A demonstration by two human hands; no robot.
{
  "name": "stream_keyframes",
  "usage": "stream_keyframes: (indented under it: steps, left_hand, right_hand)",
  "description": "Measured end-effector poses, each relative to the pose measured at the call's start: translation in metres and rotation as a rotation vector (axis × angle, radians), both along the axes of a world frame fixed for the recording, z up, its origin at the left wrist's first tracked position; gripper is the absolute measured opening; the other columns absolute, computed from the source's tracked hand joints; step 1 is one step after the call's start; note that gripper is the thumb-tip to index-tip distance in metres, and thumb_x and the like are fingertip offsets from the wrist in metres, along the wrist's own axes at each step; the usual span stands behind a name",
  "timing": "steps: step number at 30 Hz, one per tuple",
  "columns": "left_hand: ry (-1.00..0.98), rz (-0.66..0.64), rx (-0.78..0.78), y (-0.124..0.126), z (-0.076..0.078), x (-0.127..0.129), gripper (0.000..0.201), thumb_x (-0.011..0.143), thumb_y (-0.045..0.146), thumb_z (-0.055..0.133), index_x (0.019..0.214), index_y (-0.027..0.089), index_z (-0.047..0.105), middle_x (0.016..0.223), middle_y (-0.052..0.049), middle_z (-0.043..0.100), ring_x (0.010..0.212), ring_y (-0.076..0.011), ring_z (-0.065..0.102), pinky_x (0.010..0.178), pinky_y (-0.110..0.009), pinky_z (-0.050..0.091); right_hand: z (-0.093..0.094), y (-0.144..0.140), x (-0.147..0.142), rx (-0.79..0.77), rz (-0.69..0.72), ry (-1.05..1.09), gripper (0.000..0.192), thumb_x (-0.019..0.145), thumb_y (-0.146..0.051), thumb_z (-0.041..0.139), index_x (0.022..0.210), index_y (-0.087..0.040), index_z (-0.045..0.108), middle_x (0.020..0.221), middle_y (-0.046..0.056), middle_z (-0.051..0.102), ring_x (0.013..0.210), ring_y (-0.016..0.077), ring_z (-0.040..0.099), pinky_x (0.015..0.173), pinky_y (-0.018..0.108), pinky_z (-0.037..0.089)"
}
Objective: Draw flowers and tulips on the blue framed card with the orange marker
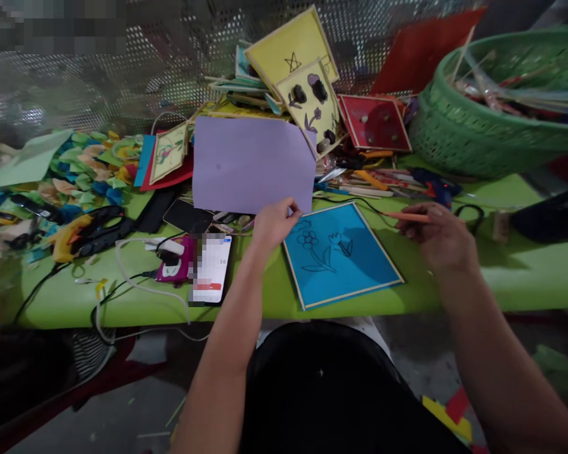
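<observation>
On the green table (419, 302), near its front edge, lay a blue card (364, 271) edged with thin sticks (355, 294). Two flowers (307, 241) were drawn on it; the drawing looked well along, though what was left could not be told. At its upper left corner, by a purple sheet (250, 164), the left hand (277, 222) had its fingers close together, grip unclear. The right hand (442, 238) held an orange pen (409, 217) off the card. Behind stood framed cards (269, 57) and a green basket (454, 142) before a mesh wall (170, 38).
</observation>
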State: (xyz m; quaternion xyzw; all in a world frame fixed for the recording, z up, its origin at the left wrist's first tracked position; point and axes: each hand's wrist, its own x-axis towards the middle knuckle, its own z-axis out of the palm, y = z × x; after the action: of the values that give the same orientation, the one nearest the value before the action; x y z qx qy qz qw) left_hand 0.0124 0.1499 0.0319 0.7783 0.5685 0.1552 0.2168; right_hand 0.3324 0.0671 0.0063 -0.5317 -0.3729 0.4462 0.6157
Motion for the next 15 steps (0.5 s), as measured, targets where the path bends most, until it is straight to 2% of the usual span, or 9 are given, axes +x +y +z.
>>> stream_keyframes:
  steps: [4,10,15]
  left_hand:
    - [0.063,0.031,-0.007,0.0,-0.005,0.006,0.021,0.096,0.037,0.061,0.112,0.025,0.068,0.092,-0.004,0.075,0.085,-0.0214,0.068,0.078,-0.031,0.045]
    - [0.097,-0.034,0.008,0.0,-0.012,0.014,0.021,0.098,0.032,0.06,0.116,0.025,0.068,0.111,-0.006,0.077,0.1,-0.024,0.07,0.085,-0.033,0.049]
    - [0.09,-0.048,0.042,0.002,-0.015,0.015,0.022,0.098,0.029,0.059,0.115,0.026,0.072,0.111,-0.006,0.077,0.102,-0.0241,0.07,0.087,-0.033,0.051]
  right_hand:
    - [0.002,0.0,-0.001,-0.004,-0.004,0.008,0.023,0.072,-0.039,0.073,0.082,-0.018,0.077,0.068,0.007,0.072,0.058,0.0167,0.061,0.051,0.028,0.038]
    - [0.004,0.0,-0.006,-0.06,-0.012,-0.039,0.016,0.073,-0.035,0.072,0.08,-0.021,0.077,0.068,0.006,0.072,0.058,0.0156,0.058,0.052,0.029,0.037]
    - [0.005,0.005,-0.01,-0.093,0.039,-0.095,0.012,0.067,-0.026,0.075,0.078,-0.02,0.078,0.071,0.005,0.071,0.063,0.0146,0.058,0.054,0.028,0.039]
